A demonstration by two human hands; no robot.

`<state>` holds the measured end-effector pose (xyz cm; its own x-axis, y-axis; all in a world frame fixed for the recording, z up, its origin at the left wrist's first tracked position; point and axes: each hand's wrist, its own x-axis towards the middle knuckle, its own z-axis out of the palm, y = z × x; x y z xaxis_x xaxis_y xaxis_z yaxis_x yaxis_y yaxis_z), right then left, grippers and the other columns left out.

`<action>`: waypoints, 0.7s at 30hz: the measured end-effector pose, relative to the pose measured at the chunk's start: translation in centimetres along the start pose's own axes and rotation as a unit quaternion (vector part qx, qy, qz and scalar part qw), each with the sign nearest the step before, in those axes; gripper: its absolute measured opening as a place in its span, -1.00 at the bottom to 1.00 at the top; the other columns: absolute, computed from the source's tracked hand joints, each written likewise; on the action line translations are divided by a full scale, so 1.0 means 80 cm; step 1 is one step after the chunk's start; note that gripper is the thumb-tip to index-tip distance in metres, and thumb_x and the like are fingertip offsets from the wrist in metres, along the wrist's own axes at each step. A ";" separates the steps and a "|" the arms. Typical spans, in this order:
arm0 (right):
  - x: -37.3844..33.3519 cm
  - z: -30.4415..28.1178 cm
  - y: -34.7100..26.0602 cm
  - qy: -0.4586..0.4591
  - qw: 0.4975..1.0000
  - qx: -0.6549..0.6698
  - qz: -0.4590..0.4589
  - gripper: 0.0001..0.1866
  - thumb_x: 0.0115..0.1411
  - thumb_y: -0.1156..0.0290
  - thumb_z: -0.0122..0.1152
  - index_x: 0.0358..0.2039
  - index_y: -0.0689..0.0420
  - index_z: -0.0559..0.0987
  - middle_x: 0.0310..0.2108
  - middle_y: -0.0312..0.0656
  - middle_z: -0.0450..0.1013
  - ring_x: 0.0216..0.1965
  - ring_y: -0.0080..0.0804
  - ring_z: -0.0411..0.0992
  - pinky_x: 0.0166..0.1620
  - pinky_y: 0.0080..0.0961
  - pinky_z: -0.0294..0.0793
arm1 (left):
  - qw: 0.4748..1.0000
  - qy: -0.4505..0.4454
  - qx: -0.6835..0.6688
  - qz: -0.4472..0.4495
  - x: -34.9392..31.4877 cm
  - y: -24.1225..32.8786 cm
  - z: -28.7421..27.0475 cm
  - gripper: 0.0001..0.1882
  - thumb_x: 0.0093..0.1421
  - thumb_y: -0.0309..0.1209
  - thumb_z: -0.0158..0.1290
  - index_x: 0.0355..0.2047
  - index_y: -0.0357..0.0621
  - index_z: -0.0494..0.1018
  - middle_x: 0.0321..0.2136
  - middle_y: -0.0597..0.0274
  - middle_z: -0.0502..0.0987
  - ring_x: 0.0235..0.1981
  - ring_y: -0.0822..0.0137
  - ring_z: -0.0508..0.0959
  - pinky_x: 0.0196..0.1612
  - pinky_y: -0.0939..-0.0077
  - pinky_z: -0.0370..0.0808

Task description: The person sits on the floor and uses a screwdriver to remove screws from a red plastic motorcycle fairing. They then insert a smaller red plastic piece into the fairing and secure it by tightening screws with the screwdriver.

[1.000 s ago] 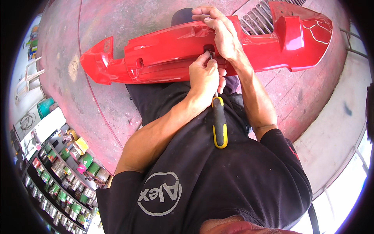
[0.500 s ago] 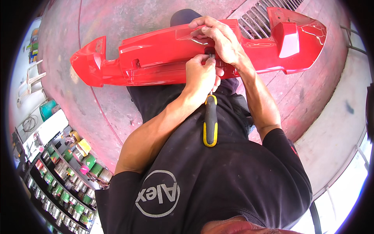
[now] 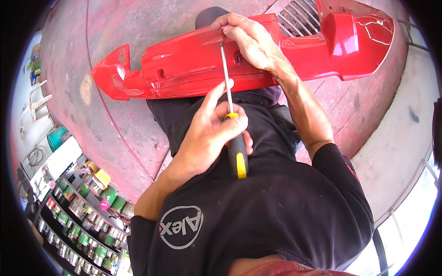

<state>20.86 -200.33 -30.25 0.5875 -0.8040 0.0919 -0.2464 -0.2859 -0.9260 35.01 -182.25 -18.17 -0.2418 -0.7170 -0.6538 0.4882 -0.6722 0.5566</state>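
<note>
A long, glossy red vehicle bumper (image 3: 184, 57) lies across my lap. My left hand (image 3: 209, 131) is closed round a screwdriver (image 3: 238, 154) with a black and yellow handle. Its metal shaft points away from me over the bumper, and the tip shows just below the right fingers. My right hand (image 3: 251, 43) is curled at the bumper's far edge, thumb and fingers close together; whether something small is between them is hidden. By its palm a dark opening (image 3: 238, 58) shows in the bumper, and a second hole (image 3: 160, 73) lies further left.
A floor grate (image 3: 299, 18) is beyond the bumper at the right. A thin hose or cable (image 3: 107, 109) runs over the stained floor (image 3: 129, 124) on the left. Shelves of paint cans (image 3: 85, 223) stand at the lower left, with a pale wall (image 3: 391, 133) on the right.
The left hand has drawn back from the bumper's opening and now grasps the screwdriver, whose tip has risen toward the right fingers. The bumper has tilted slightly.
</note>
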 end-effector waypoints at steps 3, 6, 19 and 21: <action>0.007 0.016 0.021 0.047 0.982 -0.153 -0.105 -0.57 0.49 0.22 -0.06 0.06 0.27 0.63 -0.09 0.13 0.61 0.04 0.12 0.57 0.18 -0.05 0.51 | 0.998 0.037 0.034 0.036 -0.011 -0.004 -0.018 -0.28 0.49 -0.44 0.12 0.57 -0.17 0.12 -0.17 0.18 0.51 -0.37 0.34 0.59 -0.30 0.40 0.60; 0.008 0.016 0.024 0.001 0.975 -0.175 -0.136 -0.57 0.51 0.22 -0.06 0.05 0.31 0.62 -0.02 0.15 0.61 0.10 0.18 0.55 0.23 0.00 0.49 | 0.986 0.119 0.011 0.117 0.004 -0.014 -0.074 -0.39 0.51 -0.48 0.07 0.52 -0.19 0.22 -0.23 0.20 0.52 -0.40 0.44 0.54 -0.33 0.48 0.55; -0.006 -0.026 -0.008 -0.115 0.973 -0.194 -0.045 -0.70 0.47 0.39 0.06 0.10 0.25 0.55 0.21 0.09 0.54 0.25 0.16 0.49 0.33 -0.03 0.42 | 0.803 0.425 0.236 0.345 0.121 -0.052 -0.261 -0.42 0.45 -0.46 0.15 0.44 -0.13 0.32 0.03 0.19 0.51 -0.43 0.57 0.49 -0.44 0.62 0.47; -0.007 -0.042 -0.015 -0.169 0.963 -0.208 -0.037 -0.70 0.47 0.40 0.06 0.14 0.20 0.54 0.32 0.10 0.46 0.32 0.15 0.44 0.39 -0.05 0.39 | 0.764 0.430 0.301 0.374 0.132 -0.047 -0.273 -0.43 0.44 -0.43 0.15 0.42 -0.14 0.35 0.04 0.18 0.52 -0.40 0.54 0.50 -0.39 0.60 0.51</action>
<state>18.25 -201.26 -27.96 0.8148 -0.5785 -0.0379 -0.4412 -0.5763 -0.6879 48.94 -183.25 -38.40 0.6843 -0.7291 0.0121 -0.3164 -0.2819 0.9058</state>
